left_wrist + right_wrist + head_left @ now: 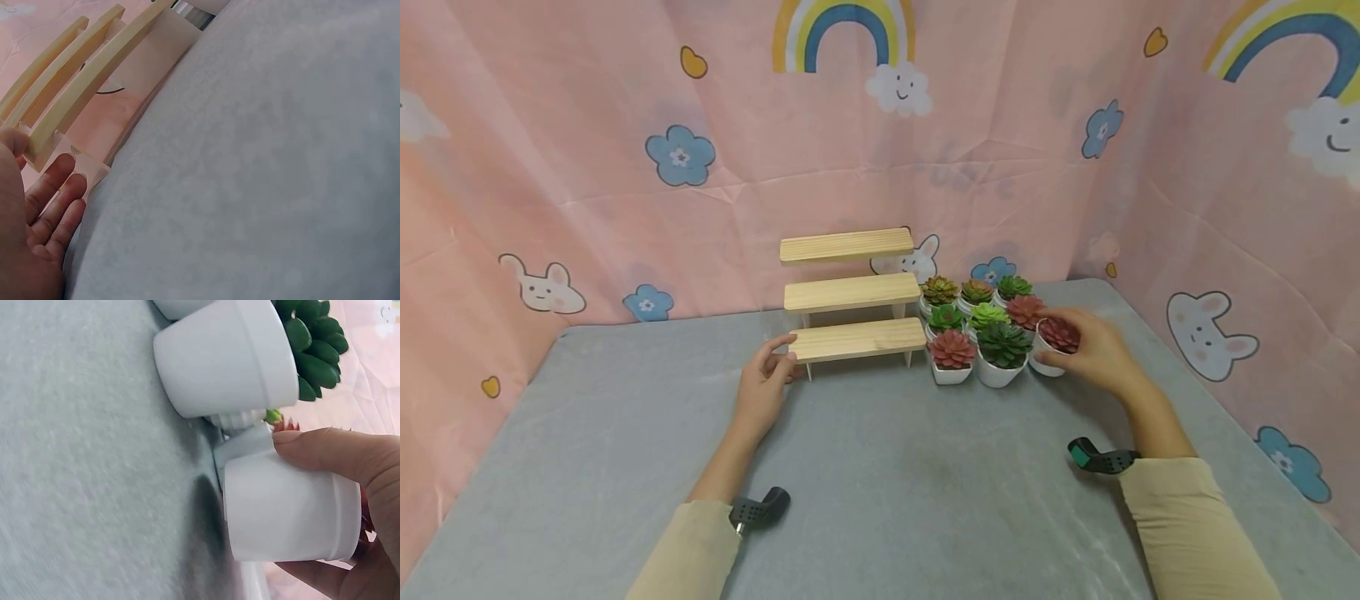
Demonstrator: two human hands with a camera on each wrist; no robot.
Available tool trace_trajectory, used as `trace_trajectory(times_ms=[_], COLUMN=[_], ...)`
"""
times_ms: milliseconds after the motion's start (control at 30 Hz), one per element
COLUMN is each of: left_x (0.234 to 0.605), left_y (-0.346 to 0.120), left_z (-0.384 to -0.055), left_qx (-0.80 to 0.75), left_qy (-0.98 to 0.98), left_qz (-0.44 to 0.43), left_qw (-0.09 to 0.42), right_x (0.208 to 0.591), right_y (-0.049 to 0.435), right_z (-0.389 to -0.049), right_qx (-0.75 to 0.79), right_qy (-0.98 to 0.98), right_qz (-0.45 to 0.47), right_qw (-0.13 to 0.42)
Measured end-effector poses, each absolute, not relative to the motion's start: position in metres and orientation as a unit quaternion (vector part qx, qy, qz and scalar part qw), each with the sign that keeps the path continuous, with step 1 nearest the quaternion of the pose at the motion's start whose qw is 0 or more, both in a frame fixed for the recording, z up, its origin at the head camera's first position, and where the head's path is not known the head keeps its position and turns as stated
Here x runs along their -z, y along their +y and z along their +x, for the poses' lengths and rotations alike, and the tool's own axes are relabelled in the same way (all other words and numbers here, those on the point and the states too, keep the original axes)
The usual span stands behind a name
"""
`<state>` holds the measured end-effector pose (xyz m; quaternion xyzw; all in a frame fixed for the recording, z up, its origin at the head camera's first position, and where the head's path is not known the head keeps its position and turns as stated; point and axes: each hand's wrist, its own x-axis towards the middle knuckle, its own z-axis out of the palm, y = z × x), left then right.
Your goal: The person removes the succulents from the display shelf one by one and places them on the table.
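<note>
My left hand (763, 387) is at the left end of the lowest tier of a three-step wooden display stand (857, 337). In the left wrist view, the thumb and index finger pinch the tier's end (44, 147), while the other fingers (56, 212) extend below it. My right hand (1093, 350) grips a dark red potted succulent (1062, 335) by its round white pot (287, 506), thumb on one side and fingers on the other. Beside that pot stands a dark green succulent (1003, 343) in a white pot (225, 359).
Several other potted succulents, including a pink-red one (952, 350) and a bright green one (988, 317), crowd together right of the stand. A grey cloth (887, 483) covers the table. Pink printed curtains (737, 125) hang behind and at the right.
</note>
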<state>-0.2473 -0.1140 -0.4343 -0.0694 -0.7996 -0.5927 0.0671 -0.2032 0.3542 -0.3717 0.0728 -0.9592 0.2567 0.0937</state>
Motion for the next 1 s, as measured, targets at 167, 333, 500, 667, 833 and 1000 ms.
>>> trace_trajectory(times_ms=[167, 333, 500, 667, 833, 1000], left_x=[0.4336, 0.4337, 0.4338, 0.4327, 0.4322, 0.433], left_y=[-0.1133, -0.113, -0.1129, -0.1142, -0.1145, -0.1145], left_z=[-0.2473, -0.2473, -0.2467, -0.2465, -0.2461, -0.2461], left_qx=[0.591, 0.592, 0.595, 0.597, 0.595, 0.595], left_qy=[-0.8, -0.801, -0.798, -0.797, -0.799, -0.798], left_qz=[-0.071, -0.067, -0.064, -0.063, -0.065, -0.068], left_qw=[0.067, 0.065, 0.066, 0.062, 0.06, 0.06], right_x=[0.3762, 0.3776, 0.3778, 0.3776, 0.3777, 0.3761], right_y=[0.3498, 0.3465, 0.3457, 0.3466, 0.3495, 0.3547], right_z=[-0.2064, -0.207, -0.2072, -0.2077, -0.2069, -0.2049], right_qx=[-0.259, -0.261, -0.253, -0.251, -0.258, -0.266], right_qy=[-0.959, -0.959, -0.96, -0.959, -0.956, -0.956], right_qz=[0.082, 0.077, 0.087, 0.098, 0.104, 0.09], right_qw=[0.083, 0.081, 0.083, 0.087, 0.091, 0.088])
